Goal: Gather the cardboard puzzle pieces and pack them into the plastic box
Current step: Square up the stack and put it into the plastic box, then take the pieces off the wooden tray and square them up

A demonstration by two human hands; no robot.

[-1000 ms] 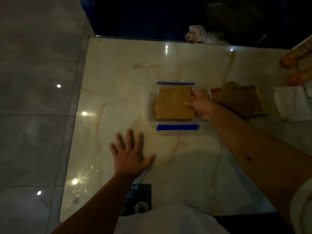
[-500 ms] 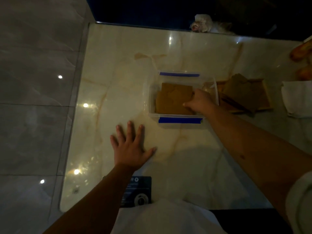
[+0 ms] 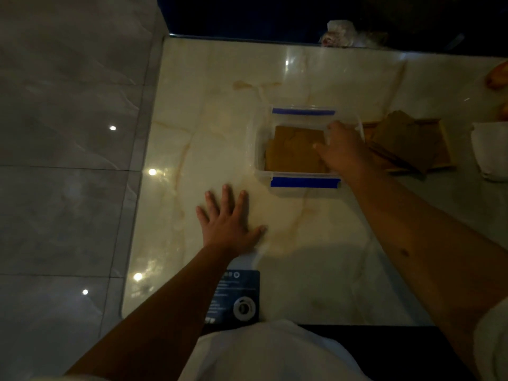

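A clear plastic box [image 3: 259,149] with blue latches stands on the marble table. Brown cardboard puzzle pieces [image 3: 291,149] lie flat inside it. My right hand [image 3: 343,152] rests palm down over the right part of the box, thumb lying on the cardboard and fingers spread toward the far rim; it hides the stack's right edge. More cardboard pieces [image 3: 404,141] lie heaped on a wooden frame just right of the box. My left hand [image 3: 228,221] is pressed flat on the table, fingers apart, in front of and left of the box.
A white folded cloth [image 3: 489,152] lies at the right edge. A dark printed card [image 3: 236,298] sits at the near table edge. Orange objects [image 3: 497,75] and a crumpled bag [image 3: 338,34] are at the back. The table's left edge drops to grey floor tiles.
My right hand lowered the cardboard pieces from above the rim down into the box and now lies flat over them. My left hand has stayed flat on the table.
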